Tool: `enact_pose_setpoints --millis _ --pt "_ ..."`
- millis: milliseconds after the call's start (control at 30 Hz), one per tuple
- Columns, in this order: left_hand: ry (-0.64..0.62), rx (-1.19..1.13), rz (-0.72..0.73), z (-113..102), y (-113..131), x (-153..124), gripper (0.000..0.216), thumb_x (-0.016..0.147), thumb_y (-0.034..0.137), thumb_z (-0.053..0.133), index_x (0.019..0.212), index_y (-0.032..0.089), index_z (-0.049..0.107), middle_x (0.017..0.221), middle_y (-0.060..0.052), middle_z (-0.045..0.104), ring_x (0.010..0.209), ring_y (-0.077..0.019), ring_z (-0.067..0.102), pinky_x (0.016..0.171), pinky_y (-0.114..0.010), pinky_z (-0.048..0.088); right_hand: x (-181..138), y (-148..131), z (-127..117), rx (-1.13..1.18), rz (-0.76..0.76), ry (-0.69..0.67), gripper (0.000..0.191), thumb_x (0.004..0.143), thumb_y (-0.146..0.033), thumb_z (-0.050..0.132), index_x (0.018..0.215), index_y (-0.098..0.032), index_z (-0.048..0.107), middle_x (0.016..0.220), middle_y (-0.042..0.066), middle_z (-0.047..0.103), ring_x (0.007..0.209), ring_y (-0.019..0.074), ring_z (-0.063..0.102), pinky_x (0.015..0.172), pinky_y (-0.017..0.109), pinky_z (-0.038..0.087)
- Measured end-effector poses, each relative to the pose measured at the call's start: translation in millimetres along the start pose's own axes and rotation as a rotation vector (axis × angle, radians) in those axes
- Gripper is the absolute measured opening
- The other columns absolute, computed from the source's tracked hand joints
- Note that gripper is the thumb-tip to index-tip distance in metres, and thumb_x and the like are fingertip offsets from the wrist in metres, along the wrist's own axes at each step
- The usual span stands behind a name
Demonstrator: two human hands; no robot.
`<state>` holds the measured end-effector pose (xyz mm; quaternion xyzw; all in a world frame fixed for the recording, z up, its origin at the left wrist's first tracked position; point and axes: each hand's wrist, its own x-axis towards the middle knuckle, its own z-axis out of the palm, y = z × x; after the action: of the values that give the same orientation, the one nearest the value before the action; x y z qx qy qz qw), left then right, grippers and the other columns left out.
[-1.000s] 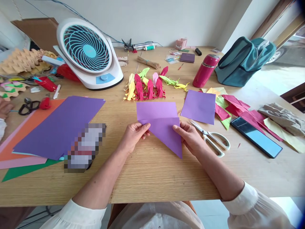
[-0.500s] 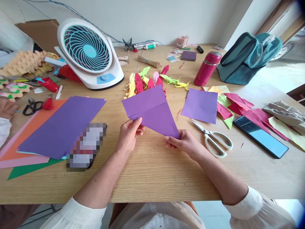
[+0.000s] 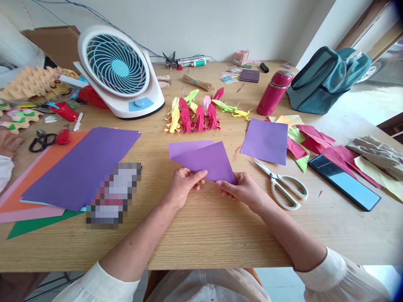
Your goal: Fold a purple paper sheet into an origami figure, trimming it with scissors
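A sheet of purple paper (image 3: 208,157), folded over on itself, is held just above the table between my two hands. My left hand (image 3: 186,184) pinches its lower left part, thumb on top. At the lower right corner, my right hand (image 3: 244,191) grips the paper between thumb and fingers. To the right lies a separate purple square (image 3: 264,140), with white-handled scissors (image 3: 281,182) just below it. Behind the held paper stand several folded paper figures (image 3: 195,113) in red, yellow, green and pink.
Left are stacked coloured sheets (image 3: 82,167), a blurred-out phone (image 3: 115,195) and a white fan (image 3: 126,79). Right are a dark phone (image 3: 344,180), paper scraps (image 3: 324,142), a red flask (image 3: 273,93) and a teal bag (image 3: 324,84). Another person's hand (image 3: 9,141) shows at the far left.
My left hand has moved right, closer to my right hand. The held paper has come down and its flap lies differently, so the paper figures behind show more fully.
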<state>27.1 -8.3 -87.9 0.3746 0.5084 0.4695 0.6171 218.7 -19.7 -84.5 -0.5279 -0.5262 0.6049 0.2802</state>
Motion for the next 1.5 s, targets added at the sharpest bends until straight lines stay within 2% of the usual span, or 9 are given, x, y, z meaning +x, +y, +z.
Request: enact_pose_setpoints --millis 267,500,800,1000,1167,1267,1367,1433,1500 --pt "0.161 -0.067 0.010 -23.3 11.1 13.6 0.045 0.046 0.037 0.093 0.070 0.015 0.063 0.065 0.005 0.057 0.050 -0.0040 0.046 0.041 -0.017 0.031 -3.6 2.1 -7.5 0.008 0.060 -0.041 0.038 0.067 -0.052 0.081 0.065 -0.017 0.066 0.060 0.003 0.067 0.051 0.0101 0.050 0.048 0.024 0.037" --pt "0.182 -0.014 0.070 -41.1 21.8 17.9 0.046 0.045 0.037 0.094 0.073 0.012 0.066 0.068 0.004 0.058 0.049 -0.0018 0.039 0.041 -0.018 0.025 -4.0 -1.4 -16.0 0.040 0.113 -0.097 0.043 0.066 -0.057 0.080 0.066 -0.016 0.068 0.060 0.003 0.067 0.051 0.0094 0.051 0.047 0.023 0.039" --pt "0.218 0.026 0.159 -49.3 22.0 26.2 0.053 0.043 0.043 0.094 0.075 0.012 0.064 0.068 0.003 0.059 0.049 -0.0018 0.038 0.043 -0.018 0.026 -3.9 -4.4 -29.3 0.036 0.095 -0.127 0.046 0.068 -0.061 0.079 0.068 -0.016 0.070 0.057 0.000 0.063 0.051 0.0084 0.051 0.048 0.022 0.037" --pt "0.219 0.034 0.204 -48.7 22.4 26.0 0.050 0.047 0.043 0.093 0.075 0.012 0.064 0.069 0.003 0.061 0.049 -0.0019 0.039 0.044 -0.019 0.028 -8.9 -10.5 -37.6 -0.084 0.097 -0.182 0.046 0.071 -0.061 0.077 0.060 -0.018 0.065 0.053 0.000 0.060 0.049 0.0088 0.048 0.047 0.023 0.034" --pt "0.220 0.019 0.254 -48.6 22.1 26.0 0.046 0.050 0.040 0.093 0.070 0.013 0.062 0.064 0.005 0.057 0.048 -0.0024 0.038 0.044 -0.019 0.030 -12.6 -10.4 -51.1 -0.123 0.045 -0.204 0.047 0.073 -0.062 0.075 0.061 -0.018 0.062 0.057 -0.001 0.059 0.052 0.0093 0.047 0.049 0.024 0.032" --pt "0.231 0.000 0.286 -50.1 22.9 26.7 0.044 0.051 0.039 0.092 0.067 0.014 0.059 0.062 0.006 0.055 0.048 -0.0024 0.038 0.044 -0.019 0.030 -12.7 -8.6 -58.2 -0.128 -0.024 -0.152 0.050 0.077 -0.063 0.071 0.059 -0.018 0.056 0.053 -0.004 0.049 0.051 0.0083 0.039 0.050 0.025 0.027" --pt "0.236 -0.017 0.310 -51.6 24.3 26.4 0.043 0.053 0.038 0.091 0.067 0.015 0.056 0.062 0.007 0.054 0.048 -0.0025 0.038 0.044 -0.018 0.031 -12.0 -8.0 -60.9 -0.133 -0.103 -0.002 0.055 0.084 -0.066 0.062 0.057 -0.019 0.049 0.052 -0.006 0.039 0.051 0.0084 0.031 0.051 0.026 0.024" --pt "0.223 -0.020 0.313 -51.0 24.6 25.2 0.043 0.054 0.037 0.090 0.065 0.016 0.055 0.061 0.007 0.053 0.049 -0.0025 0.038 0.044 -0.018 0.032 -11.4 -9.2 -59.0 -0.135 -0.166 0.131 0.052 0.086 -0.066 0.061 0.064 -0.020 0.052 0.056 -0.005 0.042 0.054 0.0095 0.034 0.053 0.026 0.027" --pt "0.191 -0.015 0.303 -48.3 23.8 23.6 0.042 0.055 0.037 0.090 0.065 0.015 0.055 0.062 0.006 0.054 0.049 -0.0026 0.039 0.044 -0.018 0.032 -10.8 -11.6 -54.4 -0.117 -0.246 0.213 0.043 0.084 -0.064 0.064 0.080 -0.021 0.061 0.070 -0.001 0.054 0.063 0.0121 0.045 0.057 0.026 0.035"
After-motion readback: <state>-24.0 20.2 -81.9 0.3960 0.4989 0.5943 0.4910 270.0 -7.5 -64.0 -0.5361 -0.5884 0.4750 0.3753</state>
